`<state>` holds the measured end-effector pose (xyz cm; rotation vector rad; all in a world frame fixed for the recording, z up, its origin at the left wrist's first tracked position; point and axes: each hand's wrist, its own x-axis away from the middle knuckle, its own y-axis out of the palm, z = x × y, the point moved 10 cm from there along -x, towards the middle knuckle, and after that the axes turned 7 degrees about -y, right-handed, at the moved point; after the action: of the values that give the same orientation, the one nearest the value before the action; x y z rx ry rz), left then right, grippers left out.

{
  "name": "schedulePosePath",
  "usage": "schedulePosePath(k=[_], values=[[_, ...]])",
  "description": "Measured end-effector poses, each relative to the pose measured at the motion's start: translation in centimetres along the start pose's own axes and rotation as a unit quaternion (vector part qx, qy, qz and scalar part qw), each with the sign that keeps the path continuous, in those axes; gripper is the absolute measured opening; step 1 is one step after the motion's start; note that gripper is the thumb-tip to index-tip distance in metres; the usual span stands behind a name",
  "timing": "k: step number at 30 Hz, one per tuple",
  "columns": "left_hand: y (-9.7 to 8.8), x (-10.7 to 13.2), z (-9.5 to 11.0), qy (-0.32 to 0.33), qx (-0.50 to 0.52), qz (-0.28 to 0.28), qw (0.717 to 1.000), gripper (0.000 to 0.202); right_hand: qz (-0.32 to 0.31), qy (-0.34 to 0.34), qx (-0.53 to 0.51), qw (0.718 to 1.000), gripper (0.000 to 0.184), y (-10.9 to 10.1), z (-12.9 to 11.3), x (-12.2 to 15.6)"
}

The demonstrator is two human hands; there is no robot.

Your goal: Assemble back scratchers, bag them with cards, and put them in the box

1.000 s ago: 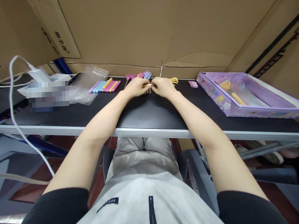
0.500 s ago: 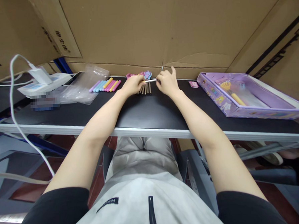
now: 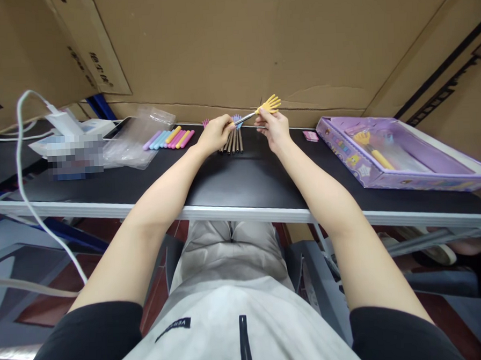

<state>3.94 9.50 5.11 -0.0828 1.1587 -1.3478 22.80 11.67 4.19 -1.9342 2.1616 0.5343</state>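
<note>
A small yellow hand-shaped scratcher (image 3: 267, 104) on a thin metal rod is held up over the black table (image 3: 232, 175). My left hand (image 3: 215, 133) pinches the rod's lower end. My right hand (image 3: 272, 125) pinches the rod just under the yellow head. Below them lies a row of several metal rods with pink and blue hand-shaped heads (image 3: 232, 140).
Several pastel sleeves (image 3: 169, 138) lie left of the rods, beside a clear plastic bag (image 3: 135, 140). A purple toy box (image 3: 400, 153) holding a yellow scratcher stands at the right, a small pink card (image 3: 311, 135) near it. A white charger and cable (image 3: 62, 120) sit far left. Cardboard boxes (image 3: 233, 46) wall the back.
Both hands have lifted off the table with the yellow scratcher. Its rod has been drawn out longer, and the yellow head now points up to the right.
</note>
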Motion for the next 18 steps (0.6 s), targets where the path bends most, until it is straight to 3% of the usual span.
schedulePosePath(k=[18], values=[[0.42,0.20,0.91,-0.016,0.064,-0.028,0.997,0.010,-0.017,0.053,-0.044,0.998,0.050,0.84,-0.22,1.15]])
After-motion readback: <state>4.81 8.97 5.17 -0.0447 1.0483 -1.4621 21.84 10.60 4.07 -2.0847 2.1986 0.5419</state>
